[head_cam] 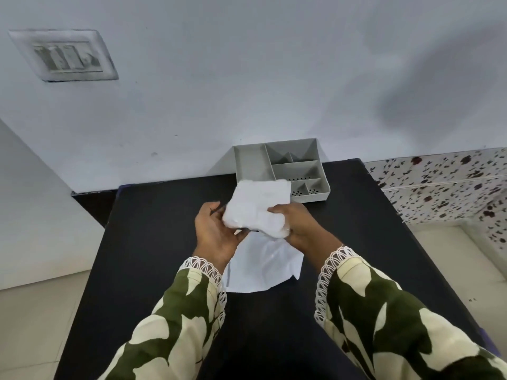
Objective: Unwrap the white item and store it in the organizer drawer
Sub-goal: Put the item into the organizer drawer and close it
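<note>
Head-camera footage is taken from above a black rectangular table top that is pushed against a pale wall. A soft white bundle, apparently folded fabric or padding, is held above the table between both hands. The left hand is curled around the bundle's left edge, with the thumb on the near side. The right hand is closed over the bundle's lower right corner, and the material is bunched under its fingers. Whether any wrapping remains on the bundle cannot be told, as the surface is blurred. A crumpled white sheet of wrapper is seen flat on the table just below the hands, between the two green-and-cream patterned sleeves with lace cuffs. A grey plastic organizer tray with several divided compartments is placed at the far edge of the table, against the wall; its near left part is hidden by the raised bundle. A switch plate is mounted on the wall at upper left.
</note>
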